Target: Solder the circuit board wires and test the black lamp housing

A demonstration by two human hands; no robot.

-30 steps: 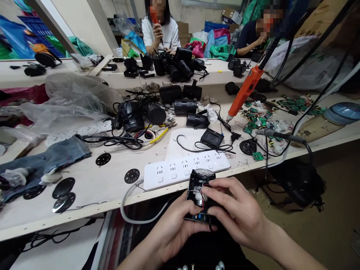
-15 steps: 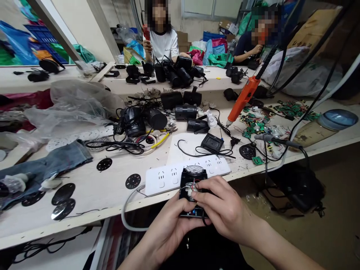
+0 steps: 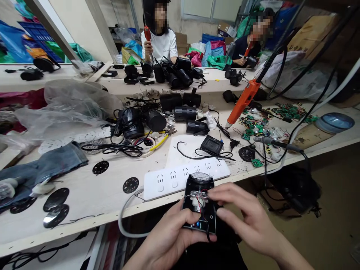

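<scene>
My left hand (image 3: 180,221) is wrapped around an opened black device housing (image 3: 212,207) just beyond the bench's front edge, its thumb pressing inside the lower part. A clear patterned lens (image 3: 200,177) sits at the housing's top end. A white and silver part (image 3: 196,201), perhaps a small motor, lies inside with thin red and dark wires around it, and blue components show near the bottom. My right hand (image 3: 244,215) is at the housing's right side, thumb and fingers apart. Its fingertips are close to the wires; whether they touch them I cannot tell.
A white power strip (image 3: 152,185) lies along the bench edge behind the housing. An orange electric screwdriver (image 3: 243,101) hangs above the bench. Rightward are a soldering iron (image 3: 277,142) and green circuit boards (image 3: 253,129). Yellow-handled pliers (image 3: 160,144) lie mid-bench. Two people sit opposite.
My right hand has drawn back to the right from the inside of the housing, and its fingers have spread. The housing has shifted slightly right and tilted, showing more of its inside.
</scene>
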